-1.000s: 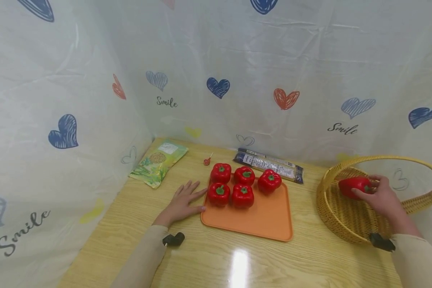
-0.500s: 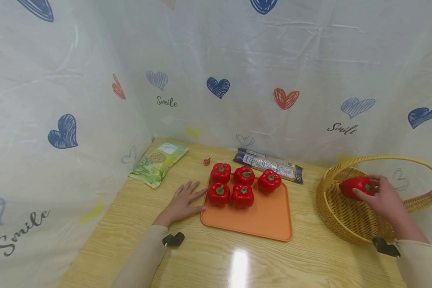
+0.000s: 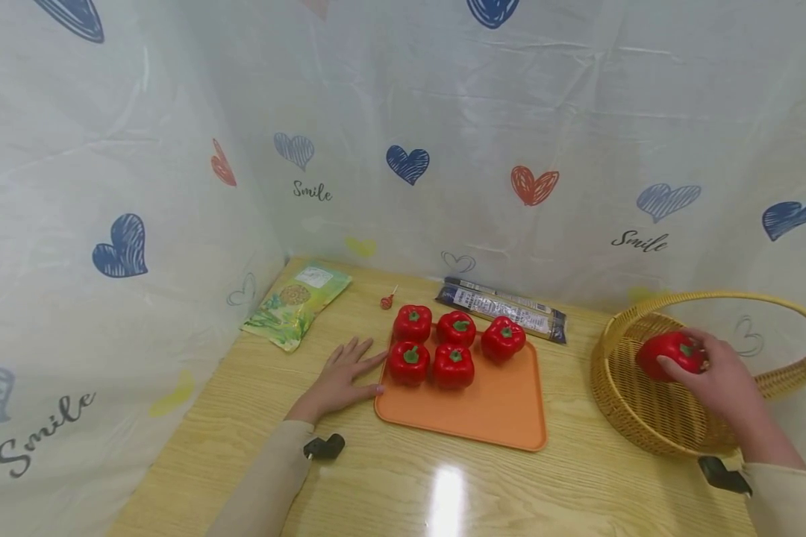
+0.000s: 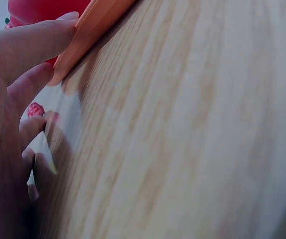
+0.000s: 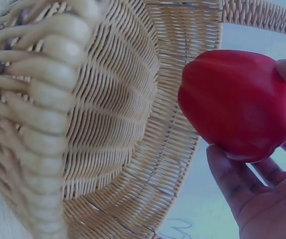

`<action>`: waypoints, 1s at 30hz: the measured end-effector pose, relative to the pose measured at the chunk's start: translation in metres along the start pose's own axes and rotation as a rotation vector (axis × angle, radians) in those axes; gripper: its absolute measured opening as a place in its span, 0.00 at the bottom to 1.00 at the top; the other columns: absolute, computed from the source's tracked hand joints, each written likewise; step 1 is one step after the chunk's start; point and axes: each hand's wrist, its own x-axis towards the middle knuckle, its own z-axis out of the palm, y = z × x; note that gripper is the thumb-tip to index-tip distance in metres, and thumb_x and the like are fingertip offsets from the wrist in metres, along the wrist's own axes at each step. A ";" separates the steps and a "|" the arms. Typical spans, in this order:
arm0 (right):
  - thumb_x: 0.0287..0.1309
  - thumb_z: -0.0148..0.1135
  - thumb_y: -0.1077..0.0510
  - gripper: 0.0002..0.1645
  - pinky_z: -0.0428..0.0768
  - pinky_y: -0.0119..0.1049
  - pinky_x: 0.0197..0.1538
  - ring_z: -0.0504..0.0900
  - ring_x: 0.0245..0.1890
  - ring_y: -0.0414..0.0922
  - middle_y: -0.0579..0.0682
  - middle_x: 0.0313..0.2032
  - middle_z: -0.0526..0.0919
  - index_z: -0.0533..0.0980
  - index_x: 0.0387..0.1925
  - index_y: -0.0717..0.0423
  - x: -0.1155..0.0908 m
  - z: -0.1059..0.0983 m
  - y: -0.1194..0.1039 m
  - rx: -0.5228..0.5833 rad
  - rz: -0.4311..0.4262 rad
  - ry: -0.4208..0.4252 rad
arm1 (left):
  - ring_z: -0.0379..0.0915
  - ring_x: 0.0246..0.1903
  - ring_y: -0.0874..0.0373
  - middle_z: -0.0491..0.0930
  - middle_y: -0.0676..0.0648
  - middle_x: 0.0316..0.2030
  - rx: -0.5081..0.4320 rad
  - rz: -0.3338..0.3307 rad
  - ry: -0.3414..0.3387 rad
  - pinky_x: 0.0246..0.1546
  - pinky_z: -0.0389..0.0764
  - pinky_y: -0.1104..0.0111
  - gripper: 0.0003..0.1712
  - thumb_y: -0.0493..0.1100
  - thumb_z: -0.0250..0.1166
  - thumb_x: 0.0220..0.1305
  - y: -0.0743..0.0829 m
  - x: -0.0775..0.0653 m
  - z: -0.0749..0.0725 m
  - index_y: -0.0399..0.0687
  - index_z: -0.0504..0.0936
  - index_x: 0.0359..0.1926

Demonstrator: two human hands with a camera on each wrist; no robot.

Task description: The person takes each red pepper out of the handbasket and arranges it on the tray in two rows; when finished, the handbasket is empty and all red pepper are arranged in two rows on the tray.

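Note:
A red bell pepper [image 3: 668, 356] is gripped by my right hand [image 3: 722, 377] over the wicker basket [image 3: 607, 395] at the right. In the right wrist view, thumb and fingers hold the bell pepper [image 5: 237, 102] by its sides, and basket weave [image 5: 113, 99] shows beside it. My left hand [image 3: 339, 377] lies with fingers spread on the table, its thumb and index fingertip at the left edge of the orange tray [image 3: 490, 410]. The left wrist view shows the thumb against the tray rim [image 4: 90, 35]. Several red bell peppers [image 3: 453, 365] stand in two rows on the tray's left and back.
A green-and-yellow food packet [image 3: 295, 304] lies at the back left of the wooden table [image 3: 369, 477]. A small wrapped lollipop [image 3: 386, 301] is behind the tray. Long dark packets [image 3: 504, 307] lie along the back. The basket's tall handle [image 3: 745, 297] arches over its right side.
The right hand has shifted slightly right and toward the person, and the held bell pepper has turned with its stem facing more upward. The left hand and the peppers on the tray have stayed put.

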 end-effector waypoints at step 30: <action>0.64 0.70 0.47 0.46 0.82 0.44 0.34 0.70 0.50 0.72 0.75 0.58 0.67 0.61 0.70 0.72 -0.025 0.012 -0.031 0.044 -0.073 0.066 | 0.32 0.79 0.38 0.51 0.41 0.79 0.016 0.016 0.009 0.76 0.32 0.43 0.41 0.65 0.63 0.67 -0.001 0.001 0.002 0.61 0.66 0.77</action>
